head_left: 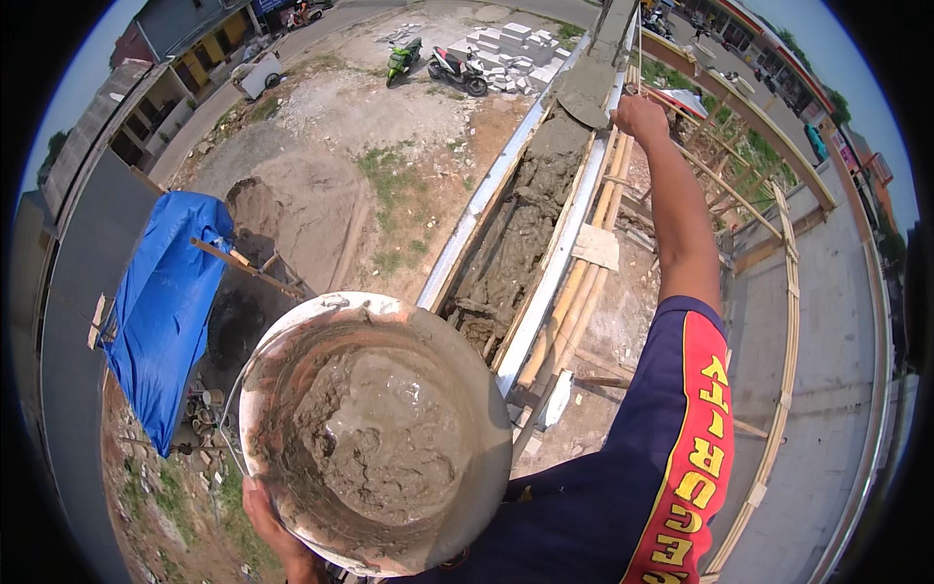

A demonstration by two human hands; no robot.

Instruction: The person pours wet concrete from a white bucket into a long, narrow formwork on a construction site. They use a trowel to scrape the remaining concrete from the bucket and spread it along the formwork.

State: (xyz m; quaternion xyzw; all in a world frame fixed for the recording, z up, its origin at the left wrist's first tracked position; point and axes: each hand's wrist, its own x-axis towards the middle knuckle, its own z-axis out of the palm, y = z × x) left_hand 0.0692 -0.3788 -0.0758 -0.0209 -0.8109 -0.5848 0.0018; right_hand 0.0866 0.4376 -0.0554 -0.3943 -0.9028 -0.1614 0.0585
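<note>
A white plastic bucket (pixel 252 409) of wet grey mortar (pixel 394 438) is tilted towards me at waist height, its wire handle hanging at the left side. My left hand (pixel 277 533) supports it from the lower left. Ahead, my right arm reaches out over a long trough-like formwork (pixel 467 212) partly filled with mortar (pixel 554 168). My right hand (pixel 642 117) is closed around the handle of a trowel (pixel 584 109), whose mortar-coated blade rests at the fresh mortar's surface. Closer to the bucket, the mortar in the formwork lies lower and rougher.
Bamboo poles (pixel 569 328) run along the formwork's right side, high above the ground. A blue tarpaulin (pixel 171 306) hangs at left beside a sand pile (pixel 306 204). Two motorbikes (pixel 460 69) and stacked light blocks (pixel 511 47) stand below. A grey block wall (pixel 824 350) is at right.
</note>
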